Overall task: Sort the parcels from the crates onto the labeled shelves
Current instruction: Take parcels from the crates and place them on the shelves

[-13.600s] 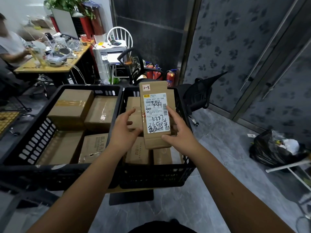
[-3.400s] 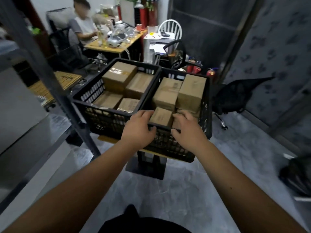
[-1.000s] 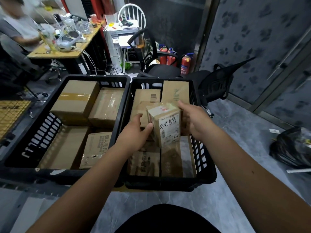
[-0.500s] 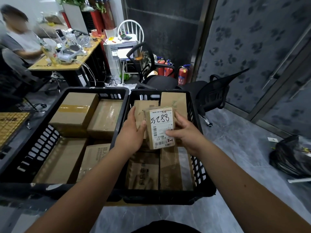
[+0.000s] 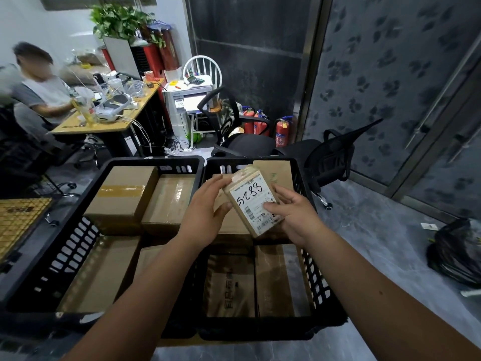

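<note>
both hands [image 5: 205, 212] [image 5: 294, 217] grip the small parcel [image 5: 253, 201], now tilted over the right crate [image 5: 322, 303], its label readable for shelving.

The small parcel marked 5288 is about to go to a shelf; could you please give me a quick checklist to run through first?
1. Grip: left hand and right hand both hold the small parcel: ok.
2. Label faces the camera, handwritten 5288 readable: ok.
3. Parcel lifted above the right crate, apart from the parcels inside: ok.
4. Small print and shelf code on the label: too small to read, cannot tell.
5. Target shelf in view: not ok, no shelf shows.
6. Path to the shelf: cannot tell.
</note>
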Demonstrator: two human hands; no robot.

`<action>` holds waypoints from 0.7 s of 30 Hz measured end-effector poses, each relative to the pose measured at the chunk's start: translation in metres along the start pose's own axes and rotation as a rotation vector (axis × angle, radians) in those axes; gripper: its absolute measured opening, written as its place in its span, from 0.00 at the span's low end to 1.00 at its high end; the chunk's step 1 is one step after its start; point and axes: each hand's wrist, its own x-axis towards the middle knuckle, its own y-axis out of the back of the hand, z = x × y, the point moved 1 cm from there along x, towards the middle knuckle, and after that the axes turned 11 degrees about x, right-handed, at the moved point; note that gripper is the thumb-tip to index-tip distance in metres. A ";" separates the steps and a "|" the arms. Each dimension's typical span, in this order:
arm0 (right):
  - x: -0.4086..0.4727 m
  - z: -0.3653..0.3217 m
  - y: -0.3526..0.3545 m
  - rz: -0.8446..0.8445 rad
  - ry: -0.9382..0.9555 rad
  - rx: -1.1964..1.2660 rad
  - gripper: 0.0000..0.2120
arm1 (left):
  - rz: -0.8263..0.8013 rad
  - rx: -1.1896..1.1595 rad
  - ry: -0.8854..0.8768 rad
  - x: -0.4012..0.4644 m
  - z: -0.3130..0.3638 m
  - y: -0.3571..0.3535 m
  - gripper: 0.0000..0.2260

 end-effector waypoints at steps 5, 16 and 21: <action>0.007 -0.002 0.002 0.164 0.070 -0.026 0.41 | 0.033 -0.126 0.090 -0.001 0.003 0.002 0.23; 0.006 -0.013 -0.009 0.047 0.112 -0.185 0.19 | -0.186 -0.348 0.072 -0.001 -0.004 0.029 0.31; 0.006 -0.025 -0.015 -0.098 0.094 -0.152 0.28 | -0.116 -0.197 0.093 -0.007 -0.006 0.017 0.30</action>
